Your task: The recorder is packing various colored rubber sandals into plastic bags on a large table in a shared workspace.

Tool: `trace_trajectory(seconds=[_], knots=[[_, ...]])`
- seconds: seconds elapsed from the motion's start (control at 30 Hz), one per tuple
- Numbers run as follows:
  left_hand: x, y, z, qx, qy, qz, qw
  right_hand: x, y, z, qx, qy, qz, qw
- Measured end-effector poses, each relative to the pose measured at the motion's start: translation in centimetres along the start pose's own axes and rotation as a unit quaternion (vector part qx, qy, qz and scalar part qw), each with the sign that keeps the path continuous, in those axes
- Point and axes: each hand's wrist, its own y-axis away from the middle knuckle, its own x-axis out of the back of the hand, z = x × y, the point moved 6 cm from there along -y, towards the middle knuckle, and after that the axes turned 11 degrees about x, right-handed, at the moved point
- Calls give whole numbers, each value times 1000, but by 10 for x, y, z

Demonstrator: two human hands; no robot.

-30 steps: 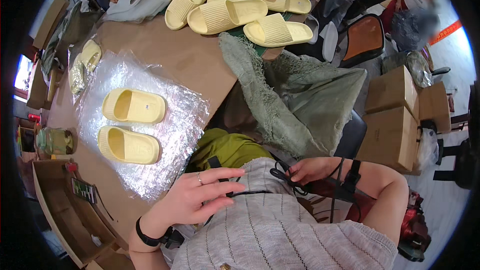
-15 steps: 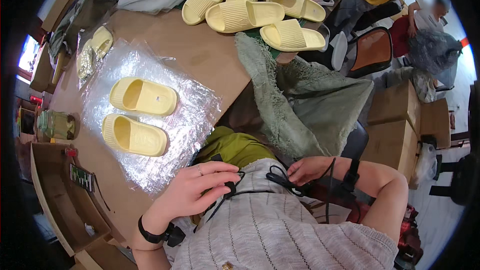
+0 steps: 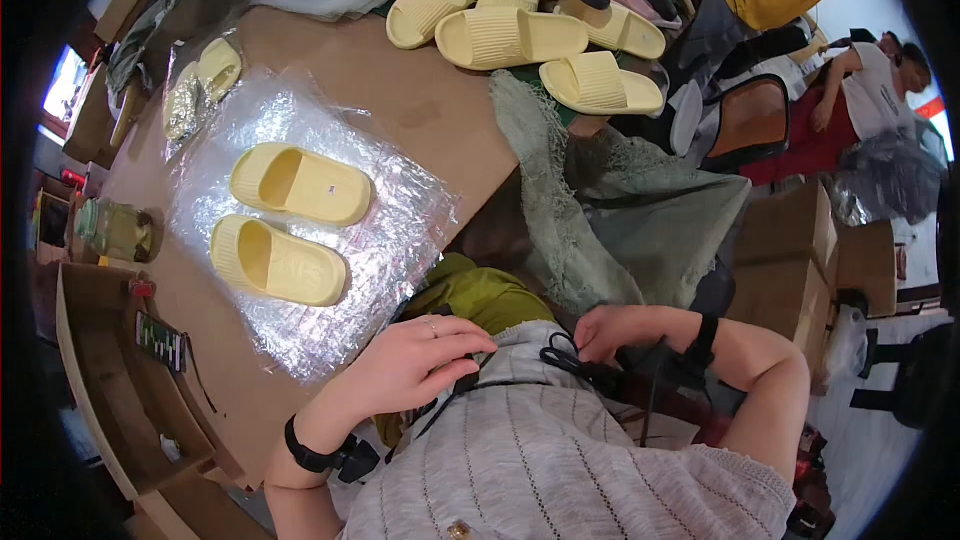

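Note:
My left hand point(image 3: 415, 370) rests on my grey knitted top, fingers curled around a small black object on a black cable point(image 3: 560, 360). My right hand point(image 3: 620, 328) pinches the same cable near my waist. Two pale yellow slippers point(image 3: 300, 183) point(image 3: 275, 260) lie side by side on a clear plastic bag point(image 3: 380, 240) spread over the brown table point(image 3: 440, 120), just left of my left hand.
Several more yellow slippers point(image 3: 510, 35) are heaped at the table's far end. A green cloth point(image 3: 600, 200) hangs off the table's right edge. A jar point(image 3: 112, 228) stands at the left. Cardboard boxes point(image 3: 790, 240) and other people sit to the right.
The view has shifted so the table and slippers sit lower in the picture. My left hand stays on my top; my right hand has moved slightly left along the cable.

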Motion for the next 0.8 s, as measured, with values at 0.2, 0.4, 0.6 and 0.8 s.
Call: trace_trajectory(seconds=[0.2, 0.4, 0.6, 0.8], knots=[[34, 20, 2, 24, -28, 68, 997, 31, -7, -160, 344, 389, 275, 809], [80, 69, -9, 73, 15, 209, 975, 13, -7, -295, 518, 398, 296, 697], [99, 150, -63, 189, -133, 508, 830, -20, -72, -366, 572, 365, 261, 687], [77, 170, -148, 356, -175, 520, 756, -56, -162, -412, 505, 461, 296, 667]])
